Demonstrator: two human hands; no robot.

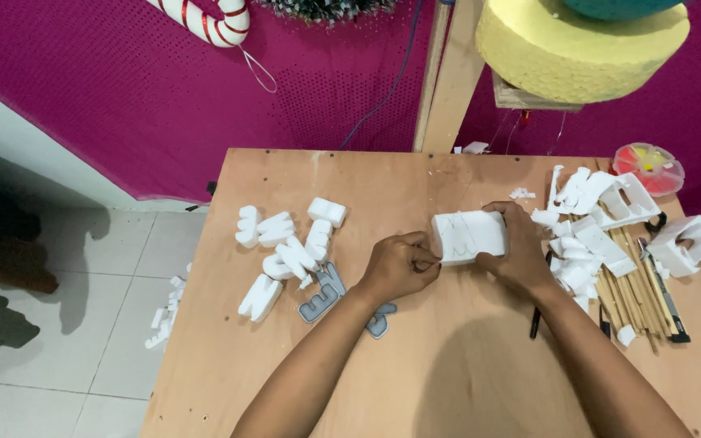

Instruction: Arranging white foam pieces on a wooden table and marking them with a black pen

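Nearby, foam letters [285, 247], offcuts [586, 243].

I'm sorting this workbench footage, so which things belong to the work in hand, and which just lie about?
In hand:
- white foam block, gripped by right hand
- left hand, fist closed at the block's edge

Lying about:
- cut foam letters
- grey letter templates
- foam offcuts
- wooden sticks
- round compartment box

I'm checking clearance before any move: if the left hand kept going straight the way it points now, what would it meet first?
The left hand points right, toward the white foam block held by the right hand. It would meet that block's near edge first; they look almost touching already, though depth is hard to judge.
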